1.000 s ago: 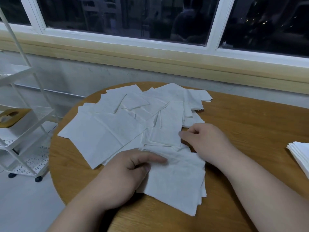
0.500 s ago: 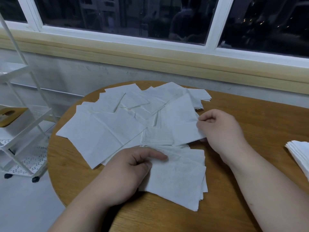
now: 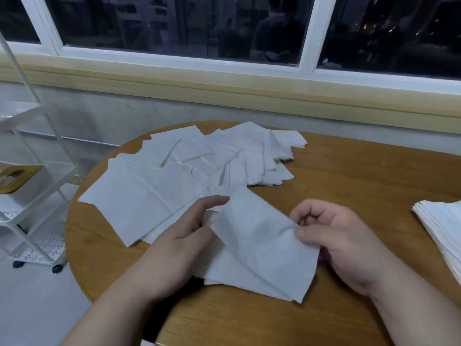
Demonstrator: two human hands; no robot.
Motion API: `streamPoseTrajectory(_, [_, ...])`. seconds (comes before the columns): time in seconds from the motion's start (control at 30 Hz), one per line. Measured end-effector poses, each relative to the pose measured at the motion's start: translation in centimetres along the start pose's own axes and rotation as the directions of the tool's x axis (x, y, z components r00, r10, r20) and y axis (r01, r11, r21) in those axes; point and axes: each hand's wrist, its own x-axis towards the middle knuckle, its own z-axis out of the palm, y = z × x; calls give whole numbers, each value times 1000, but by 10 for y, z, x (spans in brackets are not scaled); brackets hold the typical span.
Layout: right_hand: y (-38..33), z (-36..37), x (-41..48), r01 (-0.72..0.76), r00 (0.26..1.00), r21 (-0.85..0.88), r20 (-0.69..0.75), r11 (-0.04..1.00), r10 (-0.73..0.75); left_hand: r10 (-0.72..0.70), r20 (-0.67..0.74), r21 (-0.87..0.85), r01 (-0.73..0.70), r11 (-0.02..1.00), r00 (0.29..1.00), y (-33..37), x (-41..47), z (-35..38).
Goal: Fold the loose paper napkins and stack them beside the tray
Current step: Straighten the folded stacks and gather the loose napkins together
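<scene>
R hand (image 3: 341, 248) pinches thin white paper napkin (image 3: 259, 245) at right edge. L hand (image 3: 179, 243), fingers fairly straight, touches its left edge.

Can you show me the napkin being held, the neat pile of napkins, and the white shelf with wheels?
held napkin (image 3: 259, 236), head view, middle of the sheet.
neat pile (image 3: 444, 221), head view, its top sheet.
white shelf (image 3: 42, 248), head view, its perforated bottom tray.

matt paper napkins (image 3: 159, 196), grained wood table (image 3: 349, 176)
</scene>
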Motion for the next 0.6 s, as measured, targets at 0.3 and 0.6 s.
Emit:
streamPoseTrajectory(0.3, [-4,7,1,-10,998,-206,56,979,22,57,10,19,-57,998,998,-9,6,1])
streamPoseTrajectory(0.6, [3,18,10,63,993,-559,-48,827,-108,32,36,224,-39,974,999,-2,-3,3])
